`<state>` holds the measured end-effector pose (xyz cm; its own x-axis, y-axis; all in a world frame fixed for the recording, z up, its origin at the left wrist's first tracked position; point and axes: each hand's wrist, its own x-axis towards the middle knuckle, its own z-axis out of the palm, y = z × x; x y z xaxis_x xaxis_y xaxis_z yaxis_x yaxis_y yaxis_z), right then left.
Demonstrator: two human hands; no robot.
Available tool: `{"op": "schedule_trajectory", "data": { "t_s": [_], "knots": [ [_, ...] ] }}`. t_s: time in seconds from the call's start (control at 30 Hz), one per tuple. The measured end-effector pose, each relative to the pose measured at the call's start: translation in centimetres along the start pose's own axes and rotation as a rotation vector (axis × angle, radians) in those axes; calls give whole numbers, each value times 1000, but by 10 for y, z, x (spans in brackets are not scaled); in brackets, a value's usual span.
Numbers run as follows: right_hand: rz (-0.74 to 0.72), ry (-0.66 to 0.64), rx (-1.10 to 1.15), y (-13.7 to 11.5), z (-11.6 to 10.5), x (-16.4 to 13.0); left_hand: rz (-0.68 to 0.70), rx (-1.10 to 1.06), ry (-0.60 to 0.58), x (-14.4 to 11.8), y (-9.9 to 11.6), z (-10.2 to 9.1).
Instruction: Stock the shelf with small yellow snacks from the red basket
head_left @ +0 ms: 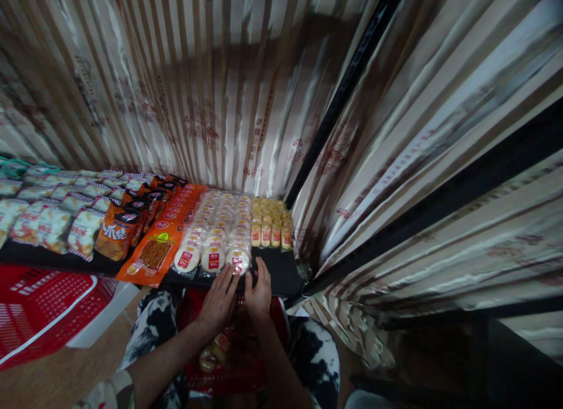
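Observation:
My left hand (219,296) reaches to the shelf's front edge, with its stretched fingertips at the bottom of a round white cracker packet (238,261) with a red label. Just right of that packet, my right hand (259,290) has its fingers out over the black shelf (279,271) and holds nothing I can see. More wrapped white crackers (213,259) stand in rows to the left. Behind my right hand are rows of small yellow snack packets (265,235). Between my legs sits a red basket (246,365), with several small gold-wrapped packets (214,351) in it.
An orange snack bag (158,251) lies left of the crackers. Beyond it stand several orange-brown bags (115,230) and white bags (82,232). Another red basket (44,315) is at lower left. A black metal post (338,104) and striped curtains (211,92) border the shelf.

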<state>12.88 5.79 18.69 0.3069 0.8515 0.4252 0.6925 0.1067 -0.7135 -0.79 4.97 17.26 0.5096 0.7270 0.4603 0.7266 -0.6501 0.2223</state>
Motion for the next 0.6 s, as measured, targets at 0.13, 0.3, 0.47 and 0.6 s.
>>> {"op": "schedule_trajectory", "data": {
  "t_s": [0.13, 0.3, 0.47, 0.6],
  "knots": [
    [10, 36, 74, 2, -6, -10, -10, 10, 24, 3, 2, -3],
    [42, 63, 155, -1, -18, -28, -20, -4, 48, 2, 6, -9],
    [201, -26, 152, -3, -25, -56, -15, -297, -92, -15, 24, -15],
    [304, -140, 66, 14, -16, -77, -328, -483, -341, -33, 36, -6]
  ]
}}
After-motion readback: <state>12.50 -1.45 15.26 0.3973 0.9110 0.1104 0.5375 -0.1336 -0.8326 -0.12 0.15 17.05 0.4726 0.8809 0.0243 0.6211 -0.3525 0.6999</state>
